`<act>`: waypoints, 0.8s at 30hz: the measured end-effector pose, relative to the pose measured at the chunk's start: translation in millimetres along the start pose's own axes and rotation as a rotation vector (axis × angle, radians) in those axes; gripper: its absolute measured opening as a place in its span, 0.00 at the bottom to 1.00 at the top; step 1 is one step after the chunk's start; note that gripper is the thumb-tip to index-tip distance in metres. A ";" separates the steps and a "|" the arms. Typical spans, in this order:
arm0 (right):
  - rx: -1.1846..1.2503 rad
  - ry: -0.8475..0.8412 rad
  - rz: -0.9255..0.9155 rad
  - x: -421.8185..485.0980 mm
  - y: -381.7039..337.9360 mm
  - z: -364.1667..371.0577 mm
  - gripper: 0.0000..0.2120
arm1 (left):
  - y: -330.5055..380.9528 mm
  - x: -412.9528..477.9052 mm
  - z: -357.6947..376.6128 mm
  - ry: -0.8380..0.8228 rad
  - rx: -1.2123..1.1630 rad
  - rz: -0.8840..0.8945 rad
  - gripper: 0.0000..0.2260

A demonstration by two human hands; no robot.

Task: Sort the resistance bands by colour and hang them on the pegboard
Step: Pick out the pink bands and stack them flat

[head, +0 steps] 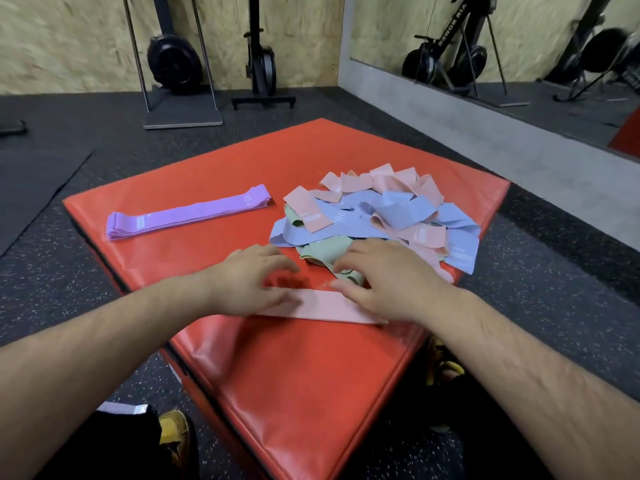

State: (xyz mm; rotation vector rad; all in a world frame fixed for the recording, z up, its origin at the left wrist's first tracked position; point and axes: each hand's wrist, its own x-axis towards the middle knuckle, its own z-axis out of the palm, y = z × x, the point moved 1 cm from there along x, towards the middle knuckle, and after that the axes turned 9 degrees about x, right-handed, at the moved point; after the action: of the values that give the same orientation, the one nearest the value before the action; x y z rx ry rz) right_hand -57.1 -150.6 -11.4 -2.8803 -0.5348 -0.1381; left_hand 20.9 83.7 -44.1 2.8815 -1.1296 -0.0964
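While the left hand [252, 277] and right hand [384, 275] flatten a pink band [322, 308], fingers [353, 258] lie spread, pinching nothing. The right risks dragging a green band [323, 252] off the 1 o'clock pile [398, 209].

- Red padded block [311, 375], glossy top, stands on the speckled dark floor [52, 271].
- Far left on top: purple bands [187, 214], one neat flat stack.
- Far right: loose heap [398, 213] of pink, blue and green bands.
- Nearer edge: pink band [322, 308], laid flat, just beside the heap.
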 end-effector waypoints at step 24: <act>0.061 -0.100 0.302 114.3 21.9 16.0 0.15 | 7.3 141.4 -13.5 0.120 0.160 -0.170 0.06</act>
State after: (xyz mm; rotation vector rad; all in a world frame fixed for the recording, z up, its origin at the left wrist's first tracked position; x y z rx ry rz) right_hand 58.0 -127.6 -16.3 -2.8769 -0.1132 0.0678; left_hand 120.5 -17.5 -36.0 3.0705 -0.9109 0.1665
